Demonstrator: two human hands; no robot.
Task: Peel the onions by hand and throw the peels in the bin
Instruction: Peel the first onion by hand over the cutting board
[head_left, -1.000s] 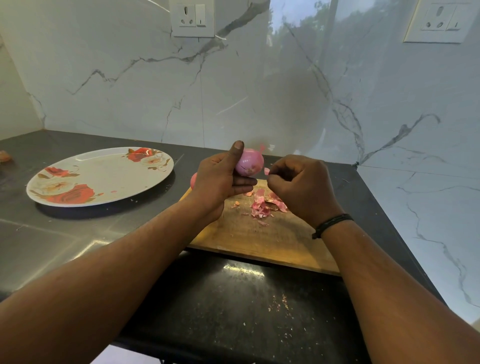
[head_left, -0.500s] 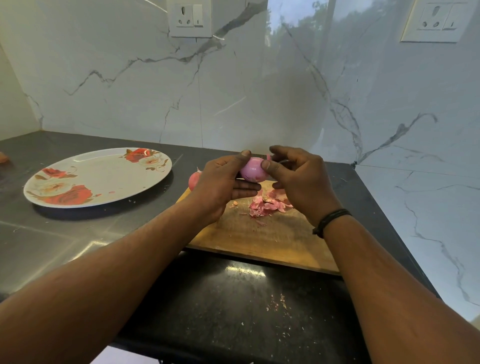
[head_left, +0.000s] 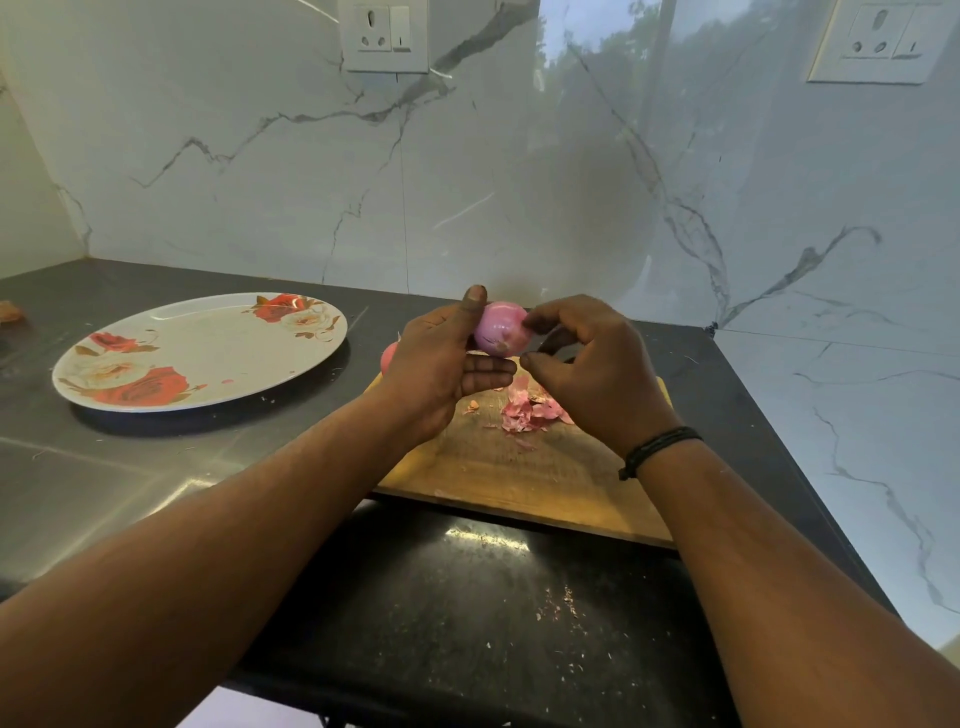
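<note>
Onion (head_left: 501, 329) peeling, mid-step.
Left hand (head_left: 441, 364) grips onion; right hand (head_left: 592, 364) fingertips pinch at its skin over peels (head_left: 530, 410). Next: strip remaining skin, bin peels.

A dark stone countertop (head_left: 156, 467) meets glossy white marble-veined wall panels (head_left: 260, 182) in a corner, with two wall sockets (head_left: 384, 34) mounted high and tree reflections on the panels

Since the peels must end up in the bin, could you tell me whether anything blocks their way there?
That cannot be judged: no bin is in view. The peels lie loose on the cutting board, uncovered, below the right hand. The left hand holds the onion.
</note>
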